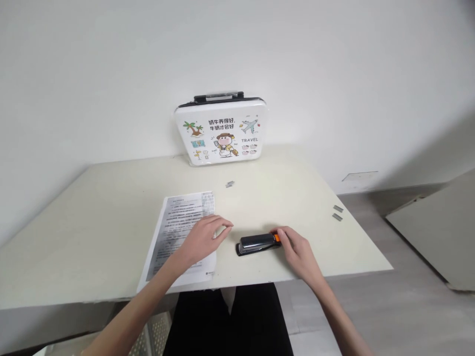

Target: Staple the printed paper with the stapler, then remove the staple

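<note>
A black stapler (256, 243) with an orange part at its rear lies on the table, its front end facing left. My right hand (297, 249) grips the rear of the stapler, with thumb and fingers closed around the orange end. Over the right side of a printed sheet of paper (174, 232) is my left hand (206, 235). Its thumb and index finger are slightly apart, and nothing shows between them. The left fingertips point toward the stapler without touching it.
Small strips of staples (230, 184) lie beyond the paper, and more staple strips (337, 212) are near the right edge of the white table (92, 222). A white case (222, 131) with cartoon prints stands against the wall at the back.
</note>
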{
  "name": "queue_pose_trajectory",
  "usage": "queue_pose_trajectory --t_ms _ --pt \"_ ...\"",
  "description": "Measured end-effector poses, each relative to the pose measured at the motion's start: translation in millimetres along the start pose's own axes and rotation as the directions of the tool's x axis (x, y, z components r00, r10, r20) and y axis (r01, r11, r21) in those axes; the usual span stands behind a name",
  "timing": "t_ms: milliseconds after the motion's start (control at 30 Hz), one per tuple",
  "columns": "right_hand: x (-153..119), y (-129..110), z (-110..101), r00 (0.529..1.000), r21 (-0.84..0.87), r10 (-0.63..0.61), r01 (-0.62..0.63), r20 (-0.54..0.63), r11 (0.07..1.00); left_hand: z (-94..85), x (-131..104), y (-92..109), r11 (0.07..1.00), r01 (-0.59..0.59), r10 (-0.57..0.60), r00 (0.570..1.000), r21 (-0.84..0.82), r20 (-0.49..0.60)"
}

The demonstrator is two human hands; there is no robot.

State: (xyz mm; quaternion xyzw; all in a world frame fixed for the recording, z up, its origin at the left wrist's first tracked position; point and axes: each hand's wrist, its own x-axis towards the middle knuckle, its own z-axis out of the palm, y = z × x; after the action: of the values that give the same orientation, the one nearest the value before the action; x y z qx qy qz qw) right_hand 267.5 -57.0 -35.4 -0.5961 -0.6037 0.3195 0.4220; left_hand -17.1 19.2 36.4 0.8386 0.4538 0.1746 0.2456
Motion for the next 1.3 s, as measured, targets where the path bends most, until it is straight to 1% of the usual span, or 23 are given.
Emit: queue_pose_trajectory --t_ms 67,133,233,333,400,500,567,633,667,733,767,833,867,900,967,1000,1067,1133,1200,1300 --pt "1.9 -0.9 0.7 1.000 -0.008 -0.016 0.017 0.009 1.000 1.8 -7.5 3.4 0.992 0.082 -0.081 0.997 -0.092 0.017" --pt "3.5 -0.8 1.5 0.999 -0.015 -0.035 0.035 0.023 0.999 2.5 -14.2 5.4 0.971 0.160 -0.161 0.987 -0.179 0.011" --pt "3.9 0.9 1.6 0.999 -0.021 -0.041 0.042 0.029 0.999 2.0 -23.4 4.6 0.940 0.233 -0.252 0.966 -0.248 -0.050" --pt "2.5 3.1 -0.8 0.998 -0.025 -0.035 0.036 0.052 0.999 0.4 -32.7 0.0 0.914 0.277 -0.321 0.940 -0.295 -0.113" --pt "1.6 4.0 -3.1 0.993 -0.044 -0.058 0.063 0.104 0.997 -0.6 -39.7 -3.0 0.893 0.296 -0.359 0.923 -0.339 -0.139" --pt "1.6 3.5 -5.7 0.970 -0.106 -0.140 0.163 0.200 0.981 0.9 -52.0 -3.8 0.838 0.315 -0.411 0.902 -0.445 -0.135" --pt "2.2 1.7 -6.4 0.961 -0.136 -0.158 0.192 0.227 0.972 4.7 -60.0 -1.6 0.769 0.326 -0.450 0.887 -0.550 -0.103" --pt "2.5 -2.2 -7.3 0.962 -0.133 -0.130 0.166 0.241 0.977 9.8 -64.8 1.4 0.654 0.314 -0.480 0.875 -0.688 -0.057" --pt "2.3 -5.2 -7.9 0.961 -0.122 -0.115 0.149 0.250 0.981 12.4 -65.2 2.8 0.571 0.295 -0.490 0.871 -0.766 -0.030" --pt "0.5 -13.4 -9.4 0.959 -0.098 -0.123 0.153 0.256 0.983 16.6 -61.1 5.3 0.358 0.249 -0.512 0.858 -0.900 0.034" --pt "-0.9 -18.6 -10.1 0.958 -0.089 -0.154 0.180 0.240 0.980 18.3 -56.9 6.4 0.237 0.229 -0.529 0.845 -0.944 0.072" --pt "-4.5 -30.4 -10.5 0.949 -0.088 -0.261 0.279 0.176 0.956 21.0 -46.2 9.2 -0.003 0.199 -0.566 0.808 -0.980 0.166" --pt "-6.4 -36.6 -10.0 0.934 -0.103 -0.330 0.345 0.136 0.933 22.2 -40.6 11.0 -0.118 0.181 -0.571 0.792 -0.976 0.216" --pt "-8.2 -42.7 -8.9 0.909 -0.129 -0.406 0.416 0.098 0.900 23.6 -35.5 13.3 -0.230 0.163 -0.561 0.783 -0.959 0.268" --pt "-11.2 -53.5 -5.3 0.831 -0.217 -0.554 0.551 0.053 0.806 26.6 -28.1 18.4 -0.417 0.139 -0.510 0.782 -0.898 0.358" --pt "-12.4 -57.8 -2.9 0.786 -0.273 -0.617 0.604 0.046 0.749 28.1 -25.9 20.9 -0.483 0.134 -0.486 0.781 -0.865 0.393" --pt "-14.5 -63.6 2.3 0.704 -0.377 -0.708 0.672 0.058 0.638 30.7 -24.3 24.6 -0.560 0.127 -0.471 0.764 -0.818 0.441" --pt "-16.5 -66.2 7.1 0.643 -0.452 -0.762 0.703 0.077 0.548 32.1 -24.9 25.6 -0.588 0.114 -0.481 0.746 -0.801 0.460" --pt "-18.7 -67.1 10.6 0.602 -0.494 -0.793 0.721 0.097 0.487 32.3 -26.4 24.3 -0.594 0.099 -0.488 0.744 -0.798 0.456" --pt "-21.6 -67.8 13.3 0.574 -0.527 -0.813 0.723 0.096 0.448 31.1 -28.8 20.7 -0.584 0.081 -0.506 0.742 -0.808 0.440"
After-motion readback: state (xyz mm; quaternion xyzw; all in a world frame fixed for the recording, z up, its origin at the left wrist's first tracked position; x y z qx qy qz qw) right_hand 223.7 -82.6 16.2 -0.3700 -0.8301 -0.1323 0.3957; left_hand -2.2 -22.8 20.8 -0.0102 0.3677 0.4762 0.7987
